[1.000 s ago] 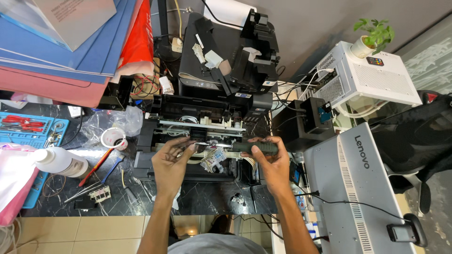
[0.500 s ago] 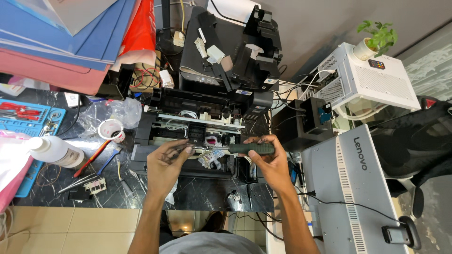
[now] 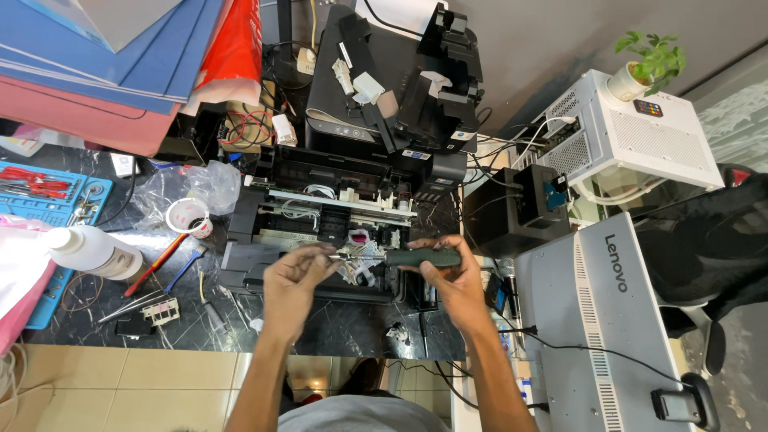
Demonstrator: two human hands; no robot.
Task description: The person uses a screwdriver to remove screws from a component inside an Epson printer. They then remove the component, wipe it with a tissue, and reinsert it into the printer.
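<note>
My right hand (image 3: 454,282) grips a dark green electric screwdriver (image 3: 422,258) held level, its tip pointing left. My left hand (image 3: 294,280) pinches something small at the driver's tip; what it is stays too small to tell. Both hands hover over the front of an opened black printer (image 3: 320,216) with its cover off, showing white and metal inner parts and a bit of pink. A second black printer (image 3: 392,80) stands behind it with loose white pieces on top.
Left on the dark marble desk lie a white bottle (image 3: 92,250), a small cup (image 3: 188,216), tweezers, brushes and a blue tool tray (image 3: 40,192). Blue and red folders (image 3: 104,64) overhang the back left. A grey computer case (image 3: 600,320), black box and white projector (image 3: 632,136) stand right.
Both hands have slid a little toward me and closer together over the printer's front. The screwdriver stays level in my right hand.
</note>
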